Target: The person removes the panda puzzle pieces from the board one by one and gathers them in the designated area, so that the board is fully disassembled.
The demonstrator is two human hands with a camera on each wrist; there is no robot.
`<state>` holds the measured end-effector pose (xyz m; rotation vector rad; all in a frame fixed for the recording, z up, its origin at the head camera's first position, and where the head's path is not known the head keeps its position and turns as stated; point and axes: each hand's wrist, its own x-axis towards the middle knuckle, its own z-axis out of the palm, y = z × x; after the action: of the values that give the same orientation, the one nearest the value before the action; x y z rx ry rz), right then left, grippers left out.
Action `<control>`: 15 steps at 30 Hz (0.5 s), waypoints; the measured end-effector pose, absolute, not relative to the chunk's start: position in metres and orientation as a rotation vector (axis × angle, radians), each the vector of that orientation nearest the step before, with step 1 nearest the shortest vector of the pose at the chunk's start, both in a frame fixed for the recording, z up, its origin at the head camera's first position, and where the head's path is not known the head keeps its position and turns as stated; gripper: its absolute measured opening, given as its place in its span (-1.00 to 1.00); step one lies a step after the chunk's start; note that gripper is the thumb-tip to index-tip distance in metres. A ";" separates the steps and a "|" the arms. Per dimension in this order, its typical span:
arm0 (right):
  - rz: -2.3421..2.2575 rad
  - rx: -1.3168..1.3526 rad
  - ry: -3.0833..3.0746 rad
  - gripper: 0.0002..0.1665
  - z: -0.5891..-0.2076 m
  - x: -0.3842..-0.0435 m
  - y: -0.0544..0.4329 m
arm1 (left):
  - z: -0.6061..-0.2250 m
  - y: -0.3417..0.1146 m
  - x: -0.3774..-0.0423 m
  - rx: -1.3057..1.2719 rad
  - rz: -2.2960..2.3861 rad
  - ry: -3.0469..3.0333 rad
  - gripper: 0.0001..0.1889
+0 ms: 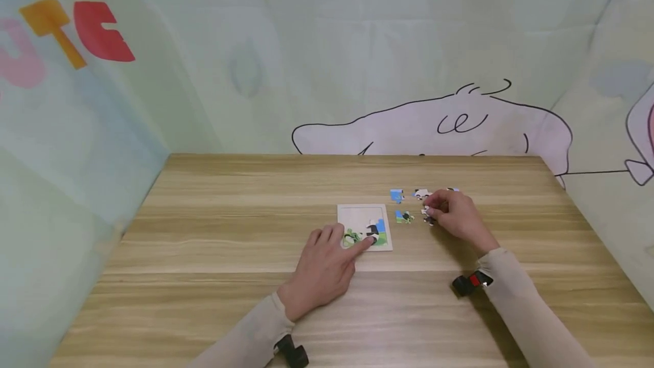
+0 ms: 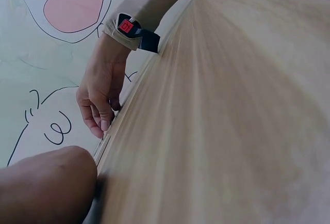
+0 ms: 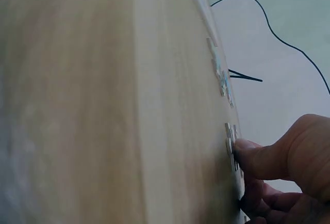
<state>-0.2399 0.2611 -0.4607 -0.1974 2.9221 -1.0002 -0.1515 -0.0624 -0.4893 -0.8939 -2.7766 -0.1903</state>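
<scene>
We log: left hand point(image 1: 319, 271), one finger stretched apart, touching the partly assembled panda picture point(image 1: 379, 227) in the square, pale puzzle tray point(image 1: 357, 214); right hand point(image 1: 456, 213), thumb and fingertip pinching a small black-and-white jigsaw piece point(image 1: 428, 220) right of it.

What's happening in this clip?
A person's bare hands are busy with a panda picture puzzle on a wooden table. The left hand rests its index finger on pieces set in the lower part of the puzzle tray; the tray's upper part is bare. The right hand touches a loose piece right of the tray, near other loose pieces. Whether it is lifted is unclear.
</scene>
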 end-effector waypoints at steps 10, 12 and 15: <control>-1.030 -0.194 3.001 -0.84 -0.455 -0.226 0.241 | -0.490 -0.060 -0.152 -0.899 -0.153 -2.771 -0.43; -1.029 -0.295 3.008 -0.80 -0.455 -0.222 0.229 | -0.490 -0.061 -0.152 -0.896 -0.137 -2.767 -0.43; -0.984 -0.496 2.967 -0.74 -0.455 -0.216 0.211 | -0.491 -0.061 -0.152 -0.893 -0.119 -2.762 -0.42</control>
<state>-0.2158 0.2107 -0.4554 -0.4955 2.9672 -0.9838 -0.1524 -0.0611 -0.4906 -0.8933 -2.7620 -0.1190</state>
